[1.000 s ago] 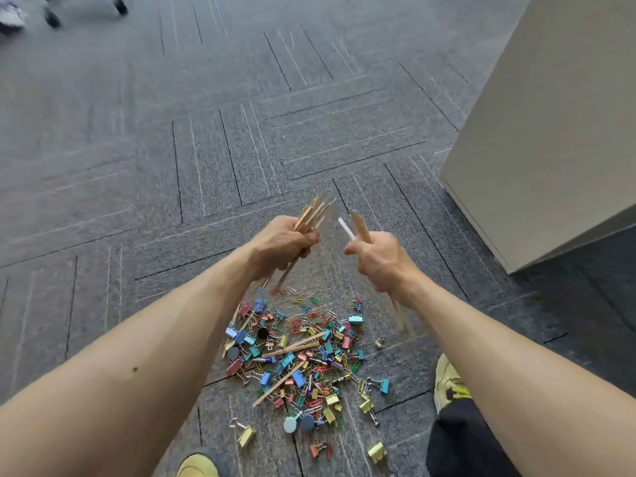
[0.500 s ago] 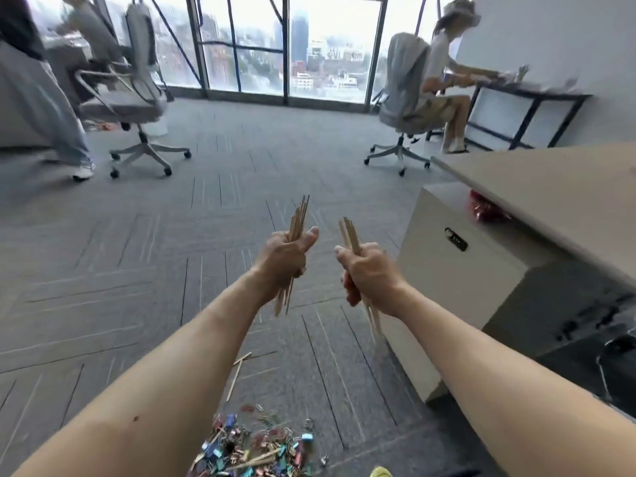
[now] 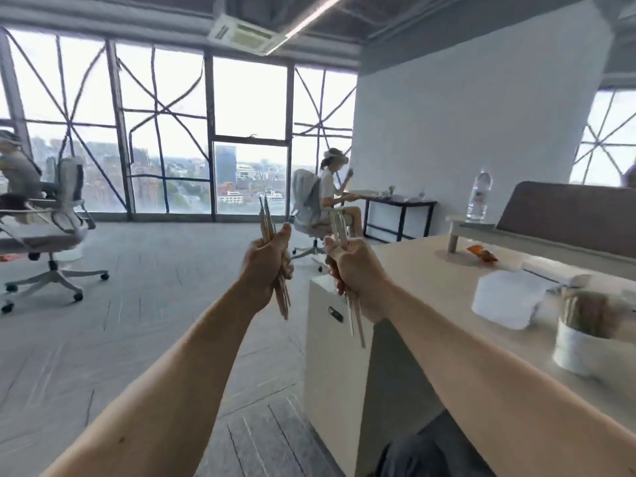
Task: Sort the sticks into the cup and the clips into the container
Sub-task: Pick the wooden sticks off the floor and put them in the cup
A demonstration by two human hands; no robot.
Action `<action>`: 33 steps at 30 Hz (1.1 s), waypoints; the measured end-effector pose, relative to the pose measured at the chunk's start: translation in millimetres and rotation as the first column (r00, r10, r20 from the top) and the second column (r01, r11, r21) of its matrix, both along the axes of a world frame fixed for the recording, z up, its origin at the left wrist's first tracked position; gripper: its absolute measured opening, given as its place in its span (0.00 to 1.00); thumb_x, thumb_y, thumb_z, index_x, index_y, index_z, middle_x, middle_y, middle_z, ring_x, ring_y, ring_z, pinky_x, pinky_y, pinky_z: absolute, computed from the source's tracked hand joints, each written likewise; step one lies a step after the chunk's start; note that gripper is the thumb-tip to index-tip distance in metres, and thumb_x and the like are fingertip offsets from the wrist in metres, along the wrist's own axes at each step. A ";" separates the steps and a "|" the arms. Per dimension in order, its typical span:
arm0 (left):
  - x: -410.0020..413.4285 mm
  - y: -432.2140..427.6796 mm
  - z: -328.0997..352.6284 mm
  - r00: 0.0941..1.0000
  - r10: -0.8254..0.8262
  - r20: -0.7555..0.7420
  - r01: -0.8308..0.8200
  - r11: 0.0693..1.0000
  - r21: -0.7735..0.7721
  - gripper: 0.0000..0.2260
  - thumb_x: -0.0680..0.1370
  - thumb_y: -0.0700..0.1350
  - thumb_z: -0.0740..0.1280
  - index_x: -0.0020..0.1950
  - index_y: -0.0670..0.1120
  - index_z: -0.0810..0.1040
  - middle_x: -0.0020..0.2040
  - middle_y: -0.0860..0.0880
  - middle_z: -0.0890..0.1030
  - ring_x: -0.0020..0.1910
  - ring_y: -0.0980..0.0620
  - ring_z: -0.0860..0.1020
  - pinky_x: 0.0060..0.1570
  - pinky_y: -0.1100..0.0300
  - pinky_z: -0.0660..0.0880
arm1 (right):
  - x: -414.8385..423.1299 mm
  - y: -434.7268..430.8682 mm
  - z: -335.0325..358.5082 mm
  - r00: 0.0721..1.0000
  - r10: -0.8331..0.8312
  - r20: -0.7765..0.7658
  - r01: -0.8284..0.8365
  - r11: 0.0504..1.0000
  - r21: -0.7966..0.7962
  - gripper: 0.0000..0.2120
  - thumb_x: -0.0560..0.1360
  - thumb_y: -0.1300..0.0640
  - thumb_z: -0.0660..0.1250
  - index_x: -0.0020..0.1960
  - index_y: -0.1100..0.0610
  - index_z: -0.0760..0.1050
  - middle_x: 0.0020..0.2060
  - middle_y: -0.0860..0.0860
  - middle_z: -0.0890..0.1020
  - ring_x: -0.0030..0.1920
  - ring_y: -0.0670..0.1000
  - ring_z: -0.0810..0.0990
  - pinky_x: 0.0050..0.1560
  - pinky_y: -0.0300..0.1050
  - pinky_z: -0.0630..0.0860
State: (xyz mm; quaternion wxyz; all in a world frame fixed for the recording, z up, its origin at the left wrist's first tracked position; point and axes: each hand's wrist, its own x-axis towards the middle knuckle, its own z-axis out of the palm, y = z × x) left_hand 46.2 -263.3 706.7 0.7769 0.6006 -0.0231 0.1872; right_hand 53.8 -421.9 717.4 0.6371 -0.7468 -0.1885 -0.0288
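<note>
My left hand (image 3: pixel 266 266) is closed around a bundle of thin wooden sticks (image 3: pixel 267 220) held upright at chest height. My right hand (image 3: pixel 354 268) grips a second, smaller bundle of sticks (image 3: pixel 356 318), whose ends hang below the fist. Both hands hover over the floor just left of the desk. A white cup (image 3: pixel 580 342) holding several sticks stands on the desk at the right. Behind it sits a white lidded container (image 3: pixel 506 299). The clips on the floor are out of view.
A light wooden desk (image 3: pixel 426 270) with a white drawer cabinet (image 3: pixel 330 346) fills the right side. A water bottle (image 3: pixel 479 197) and an orange packet (image 3: pixel 481 253) are on it. Office chairs (image 3: pixel 51 242) and seated people are farther back on the grey carpet.
The view has swung up from the pile of clips on the floor to the room and desk. Both hands kept hold of their sticks and rose with it.
</note>
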 end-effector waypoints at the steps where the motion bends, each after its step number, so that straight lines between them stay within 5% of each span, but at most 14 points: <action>1: -0.7 -17.7 4.9 1.000 -0.025 0.003 0.025 1.000 -0.001 0.18 0.80 0.50 0.66 0.33 0.48 0.67 0.24 0.48 0.65 0.22 0.52 0.65 0.27 0.58 0.66 | -3.2 -16.4 3.8 1.000 -0.021 0.011 0.021 1.000 0.006 0.17 0.83 0.51 0.60 0.38 0.58 0.72 0.26 0.51 0.72 0.21 0.48 0.68 0.23 0.42 0.67; 13: 25.6 -221.0 34.8 0.949 -0.315 0.010 0.315 0.949 0.032 0.17 0.81 0.50 0.65 0.34 0.46 0.68 0.22 0.49 0.66 0.21 0.53 0.66 0.28 0.58 0.66 | -0.7 -217.9 29.0 0.929 -0.369 0.023 0.361 0.919 0.159 0.14 0.83 0.53 0.59 0.43 0.59 0.75 0.26 0.49 0.67 0.20 0.44 0.62 0.23 0.38 0.61; 24: 74.0 -364.7 33.8 0.880 -0.476 -0.004 0.475 0.879 -0.026 0.19 0.80 0.51 0.66 0.32 0.46 0.66 0.22 0.49 0.66 0.23 0.51 0.65 0.29 0.56 0.66 | 9.1 -354.5 49.3 0.829 -0.559 0.024 0.528 0.795 0.300 0.20 0.82 0.53 0.61 0.31 0.53 0.66 0.21 0.47 0.65 0.20 0.48 0.58 0.21 0.36 0.57; 33: 89.4 -455.2 24.1 0.850 -0.523 0.064 0.525 0.851 -0.009 0.20 0.81 0.54 0.64 0.31 0.47 0.68 0.22 0.51 0.68 0.23 0.53 0.67 0.32 0.55 0.65 | 32.6 -408.6 26.6 0.727 -0.686 0.019 0.613 0.662 0.431 0.20 0.81 0.54 0.61 0.31 0.52 0.63 0.21 0.48 0.64 0.20 0.49 0.59 0.23 0.38 0.57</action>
